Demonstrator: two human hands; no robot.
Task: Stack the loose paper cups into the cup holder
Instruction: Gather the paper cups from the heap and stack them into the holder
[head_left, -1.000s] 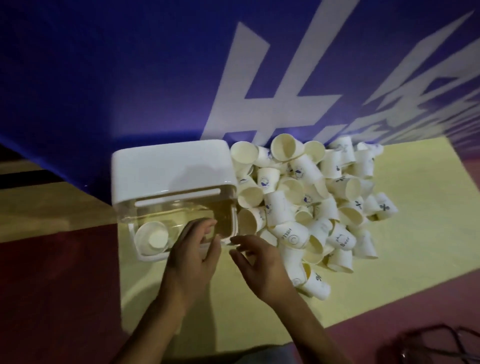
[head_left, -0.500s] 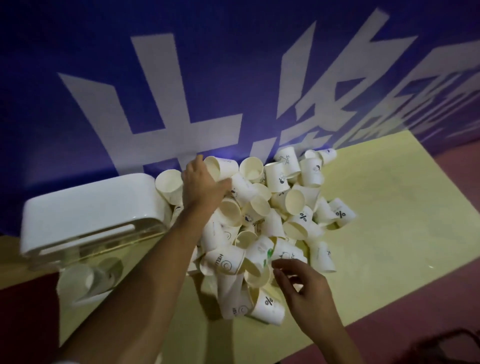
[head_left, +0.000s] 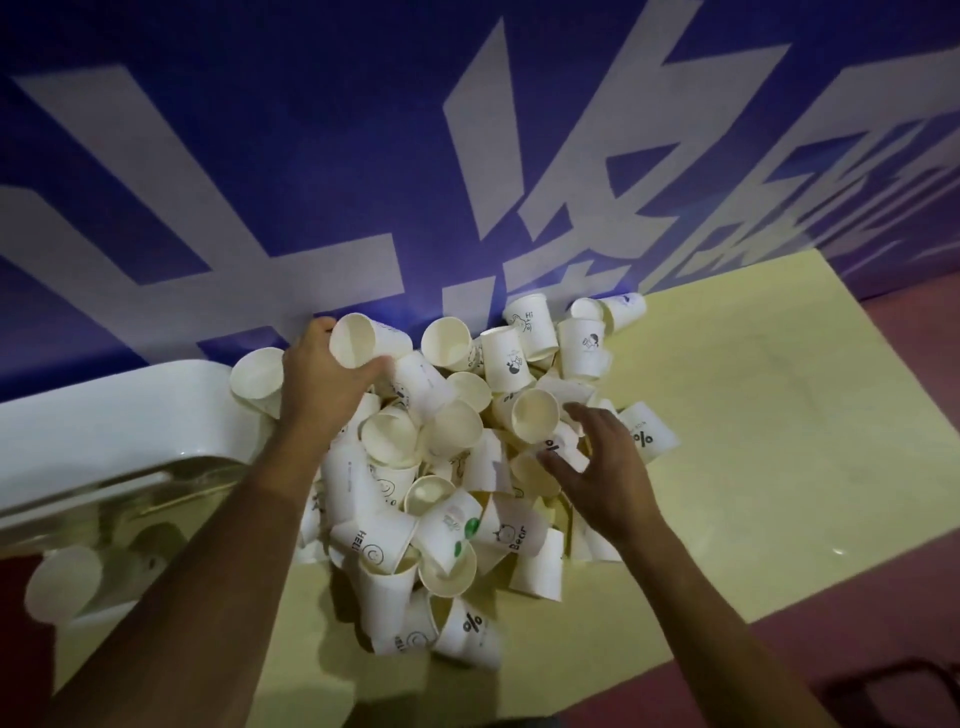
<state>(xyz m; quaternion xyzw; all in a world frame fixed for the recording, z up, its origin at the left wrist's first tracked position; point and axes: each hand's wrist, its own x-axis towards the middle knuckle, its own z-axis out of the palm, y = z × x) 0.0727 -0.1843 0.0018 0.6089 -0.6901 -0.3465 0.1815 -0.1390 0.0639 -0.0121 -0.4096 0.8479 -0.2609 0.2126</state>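
A blue banner (head_left: 260, 156) with large white characters backs a yellow surface (head_left: 753, 441), where the white-lidded, clear cup holder (head_left: 104, 421) lies at the left edge with a few cups inside. Just beside it, on its right, spreads the pile of loose paper cups (head_left: 457, 499). The left hand (head_left: 322, 384) grips one cup (head_left: 363, 343) at the pile's far side, while the right hand (head_left: 597, 462) hovers spread-fingered, holding nothing, over the pile's right part.

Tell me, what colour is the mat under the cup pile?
The mat is pale yellow, clearest in the head view.
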